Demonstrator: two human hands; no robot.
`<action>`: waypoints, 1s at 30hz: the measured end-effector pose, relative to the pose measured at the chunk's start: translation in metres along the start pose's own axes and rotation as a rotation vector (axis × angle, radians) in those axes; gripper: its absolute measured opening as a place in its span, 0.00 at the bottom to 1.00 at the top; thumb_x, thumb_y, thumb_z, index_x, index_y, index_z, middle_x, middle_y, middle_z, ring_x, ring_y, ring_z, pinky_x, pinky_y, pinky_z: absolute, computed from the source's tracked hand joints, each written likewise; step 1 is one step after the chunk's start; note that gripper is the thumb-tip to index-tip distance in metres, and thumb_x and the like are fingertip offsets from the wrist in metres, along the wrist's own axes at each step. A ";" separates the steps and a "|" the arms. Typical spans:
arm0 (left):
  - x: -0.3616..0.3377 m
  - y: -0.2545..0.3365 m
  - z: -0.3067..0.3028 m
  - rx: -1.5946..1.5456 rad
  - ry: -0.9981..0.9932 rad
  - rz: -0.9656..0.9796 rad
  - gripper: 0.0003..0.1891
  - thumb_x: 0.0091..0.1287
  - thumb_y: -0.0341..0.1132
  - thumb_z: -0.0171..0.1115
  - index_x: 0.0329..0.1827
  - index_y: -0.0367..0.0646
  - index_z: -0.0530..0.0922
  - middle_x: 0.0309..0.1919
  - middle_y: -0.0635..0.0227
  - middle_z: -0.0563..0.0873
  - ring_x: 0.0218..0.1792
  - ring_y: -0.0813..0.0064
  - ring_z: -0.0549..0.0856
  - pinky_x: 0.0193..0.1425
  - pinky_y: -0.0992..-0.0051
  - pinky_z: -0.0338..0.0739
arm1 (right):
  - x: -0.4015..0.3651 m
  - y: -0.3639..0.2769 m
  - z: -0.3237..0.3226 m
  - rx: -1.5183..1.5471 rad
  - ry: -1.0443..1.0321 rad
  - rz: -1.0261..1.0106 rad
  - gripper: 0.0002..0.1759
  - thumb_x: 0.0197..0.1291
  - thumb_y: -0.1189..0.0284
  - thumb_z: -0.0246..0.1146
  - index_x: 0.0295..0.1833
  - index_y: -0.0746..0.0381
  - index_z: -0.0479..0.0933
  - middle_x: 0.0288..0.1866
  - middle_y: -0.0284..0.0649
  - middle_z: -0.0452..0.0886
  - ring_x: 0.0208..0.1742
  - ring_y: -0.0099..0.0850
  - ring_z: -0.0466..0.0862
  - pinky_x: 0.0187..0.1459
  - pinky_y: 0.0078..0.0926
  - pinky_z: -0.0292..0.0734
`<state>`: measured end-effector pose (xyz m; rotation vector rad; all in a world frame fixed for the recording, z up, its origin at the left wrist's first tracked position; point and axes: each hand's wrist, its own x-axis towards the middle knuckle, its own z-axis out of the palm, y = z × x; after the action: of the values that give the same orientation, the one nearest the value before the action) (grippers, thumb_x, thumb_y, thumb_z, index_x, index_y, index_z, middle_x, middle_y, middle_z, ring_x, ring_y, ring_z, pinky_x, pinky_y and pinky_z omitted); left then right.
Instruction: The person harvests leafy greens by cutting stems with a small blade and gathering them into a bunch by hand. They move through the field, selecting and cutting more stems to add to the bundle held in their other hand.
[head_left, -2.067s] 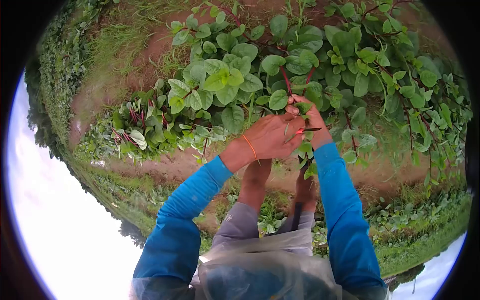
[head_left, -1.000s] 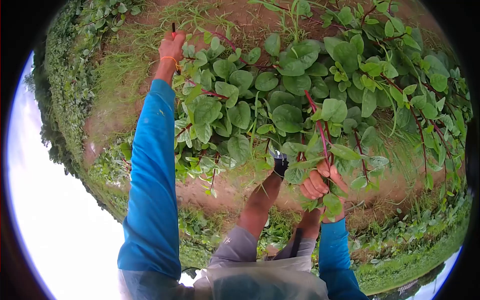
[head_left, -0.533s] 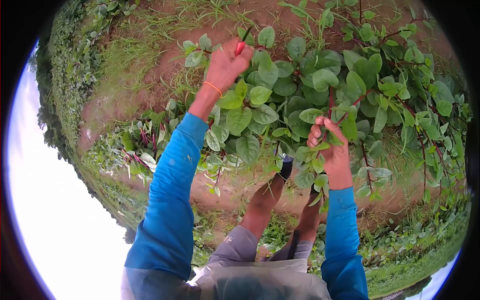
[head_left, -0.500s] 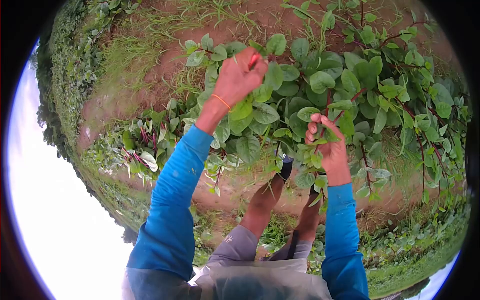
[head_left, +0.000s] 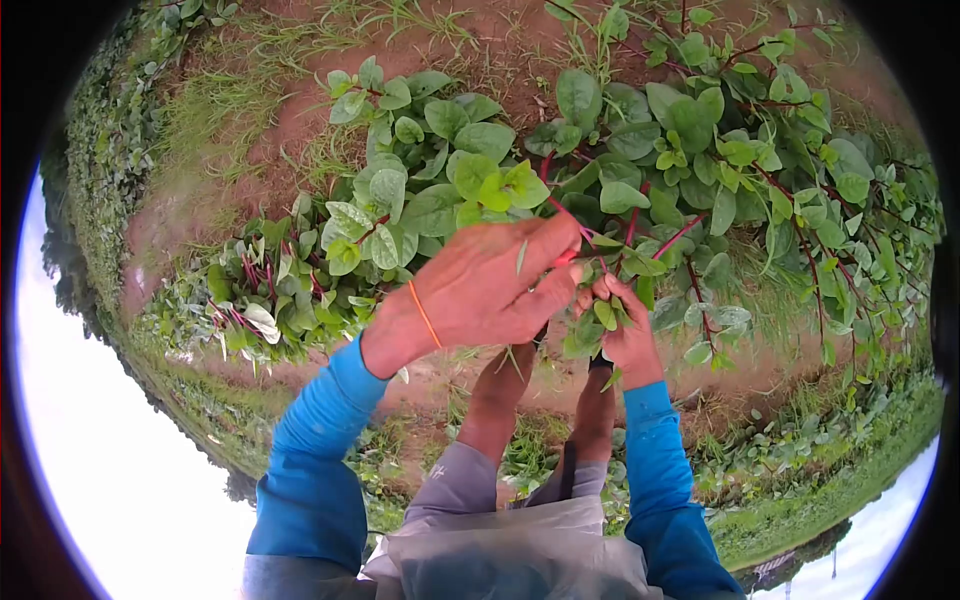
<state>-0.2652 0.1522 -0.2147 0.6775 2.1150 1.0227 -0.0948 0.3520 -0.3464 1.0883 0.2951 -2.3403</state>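
My left hand (head_left: 490,285), with an orange band at the wrist, is closed on a small red tool (head_left: 567,258) that shows between thumb and forefinger; its working end is mostly hidden. A red stem (head_left: 558,207) with bright green leaves rises right behind those fingers. Close beside it, my right hand (head_left: 628,335) pinches cut-looking leafy stems (head_left: 605,312), with small leaves sticking out around the fingertips. Both hands meet in front of a bushy plant (head_left: 620,195) with round green leaves and thick red stems.
More red-stemmed vines (head_left: 800,225) sprawl to the right. A lower leafy clump (head_left: 265,285) grows at the left. Brown soil (head_left: 300,90) with grass lies beyond the row. My legs (head_left: 590,420) stand below the hands, and a translucent sheet (head_left: 500,550) covers my lap.
My left hand has come down and right, from the plant's upper leaves to beside my right hand. My right hand has shifted slightly left and down, still holding leafy stems.
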 end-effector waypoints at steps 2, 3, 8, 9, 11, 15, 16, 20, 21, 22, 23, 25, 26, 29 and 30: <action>0.025 -0.001 -0.039 0.173 0.060 0.027 0.12 0.71 0.41 0.58 0.43 0.41 0.73 0.31 0.52 0.81 0.33 0.43 0.80 0.33 0.52 0.72 | -0.007 0.000 -0.007 -0.028 0.010 -0.018 0.15 0.73 0.61 0.58 0.35 0.57 0.69 0.32 0.37 0.73 0.41 0.34 0.78 0.46 0.34 0.74; 0.038 -0.002 -0.051 0.316 0.071 0.050 0.11 0.71 0.40 0.57 0.41 0.40 0.75 0.31 0.51 0.82 0.32 0.43 0.81 0.33 0.51 0.72 | -0.009 0.002 -0.011 -0.001 0.012 -0.005 0.16 0.74 0.60 0.56 0.35 0.57 0.68 0.30 0.37 0.72 0.37 0.33 0.76 0.43 0.32 0.73; 0.103 -0.055 -0.028 0.711 -0.319 -0.017 0.15 0.62 0.43 0.57 0.35 0.41 0.85 0.32 0.52 0.87 0.33 0.45 0.85 0.38 0.51 0.79 | -0.014 0.008 -0.016 -0.021 0.029 -0.017 0.17 0.75 0.59 0.54 0.33 0.56 0.66 0.25 0.35 0.69 0.30 0.30 0.72 0.36 0.30 0.69; 0.118 -0.065 -0.012 0.765 -0.405 -0.080 0.16 0.61 0.45 0.58 0.37 0.42 0.85 0.34 0.53 0.88 0.35 0.47 0.87 0.41 0.52 0.81 | -0.012 0.009 -0.019 -0.005 -0.021 -0.021 0.17 0.73 0.58 0.56 0.34 0.56 0.67 0.26 0.36 0.70 0.31 0.31 0.73 0.37 0.30 0.70; 0.138 -0.097 0.027 0.849 -0.607 -0.161 0.19 0.60 0.49 0.59 0.41 0.42 0.86 0.38 0.53 0.89 0.40 0.48 0.88 0.45 0.54 0.83 | -0.009 0.013 -0.017 0.018 -0.069 -0.029 0.17 0.72 0.58 0.58 0.35 0.57 0.68 0.27 0.37 0.71 0.32 0.32 0.74 0.38 0.31 0.70; 0.148 -0.154 0.039 1.033 -0.656 -0.206 0.23 0.63 0.52 0.58 0.47 0.41 0.86 0.41 0.50 0.89 0.46 0.47 0.88 0.49 0.53 0.83 | -0.018 0.007 0.005 -0.023 -0.118 -0.072 0.16 0.72 0.59 0.56 0.33 0.57 0.67 0.26 0.36 0.69 0.30 0.32 0.73 0.38 0.30 0.69; 0.146 -0.151 0.018 0.883 -0.560 -0.260 0.24 0.65 0.53 0.57 0.48 0.42 0.86 0.42 0.51 0.89 0.47 0.47 0.87 0.51 0.53 0.82 | -0.025 0.004 0.009 -0.030 -0.178 -0.107 0.16 0.72 0.60 0.55 0.33 0.56 0.66 0.25 0.36 0.69 0.29 0.31 0.72 0.37 0.29 0.69; 0.094 -0.150 -0.060 0.434 -0.131 -0.303 0.25 0.68 0.57 0.57 0.51 0.45 0.85 0.46 0.53 0.88 0.51 0.52 0.87 0.56 0.60 0.80 | -0.071 -0.019 0.035 -0.031 -0.218 -0.248 0.17 0.72 0.59 0.53 0.31 0.56 0.63 0.22 0.36 0.66 0.25 0.29 0.68 0.33 0.29 0.65; 0.073 -0.134 -0.074 0.349 -0.040 -0.372 0.27 0.69 0.59 0.56 0.52 0.44 0.84 0.45 0.52 0.88 0.51 0.52 0.87 0.57 0.60 0.79 | -0.082 -0.023 0.046 -0.029 -0.227 -0.244 0.17 0.72 0.59 0.53 0.31 0.56 0.63 0.22 0.36 0.66 0.25 0.29 0.68 0.33 0.29 0.65; 0.056 -0.119 -0.081 0.263 0.057 -0.438 0.28 0.70 0.60 0.56 0.52 0.43 0.82 0.45 0.52 0.88 0.51 0.51 0.87 0.57 0.60 0.79 | -0.093 -0.029 0.057 0.021 -0.284 -0.295 0.18 0.72 0.58 0.52 0.31 0.56 0.63 0.22 0.36 0.65 0.25 0.28 0.67 0.32 0.28 0.64; 0.040 -0.110 -0.078 0.264 0.069 -0.444 0.28 0.70 0.60 0.56 0.52 0.43 0.82 0.45 0.52 0.88 0.51 0.51 0.87 0.57 0.60 0.79 | -0.098 -0.034 0.068 0.069 -0.339 -0.344 0.18 0.72 0.57 0.52 0.31 0.56 0.62 0.21 0.36 0.65 0.24 0.28 0.66 0.31 0.27 0.62; 0.012 -0.097 -0.060 0.356 0.117 -0.378 0.24 0.72 0.55 0.59 0.57 0.43 0.78 0.37 0.52 0.87 0.42 0.60 0.88 0.49 0.61 0.79 | -0.100 -0.046 0.090 -0.073 -0.296 -0.394 0.17 0.72 0.59 0.52 0.31 0.56 0.62 0.21 0.36 0.65 0.24 0.28 0.66 0.31 0.27 0.63; 0.003 -0.087 -0.051 0.350 0.129 -0.385 0.24 0.72 0.55 0.59 0.57 0.43 0.78 0.37 0.52 0.87 0.42 0.60 0.88 0.49 0.61 0.79 | -0.098 -0.050 0.098 -0.207 -0.247 -0.453 0.17 0.73 0.60 0.52 0.32 0.56 0.62 0.21 0.35 0.64 0.24 0.27 0.66 0.31 0.27 0.63; -0.010 -0.063 -0.011 0.147 0.158 -0.404 0.15 0.71 0.43 0.62 0.50 0.41 0.78 0.31 0.52 0.84 0.31 0.55 0.85 0.37 0.60 0.77 | -0.053 -0.048 0.091 -0.384 -0.056 -0.473 0.14 0.74 0.61 0.55 0.37 0.58 0.69 0.27 0.33 0.69 0.31 0.26 0.71 0.37 0.27 0.68; -0.016 -0.067 0.009 0.083 0.212 -0.349 0.12 0.70 0.38 0.62 0.48 0.40 0.78 0.29 0.52 0.82 0.28 0.52 0.83 0.34 0.60 0.76 | -0.034 -0.046 0.089 -0.528 0.132 -0.484 0.14 0.75 0.61 0.55 0.38 0.59 0.71 0.30 0.31 0.71 0.35 0.25 0.73 0.42 0.28 0.70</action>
<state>-0.2588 0.1079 -0.2679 0.2292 2.3633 0.8450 -0.1597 0.3670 -0.2635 0.9751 1.2661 -2.3659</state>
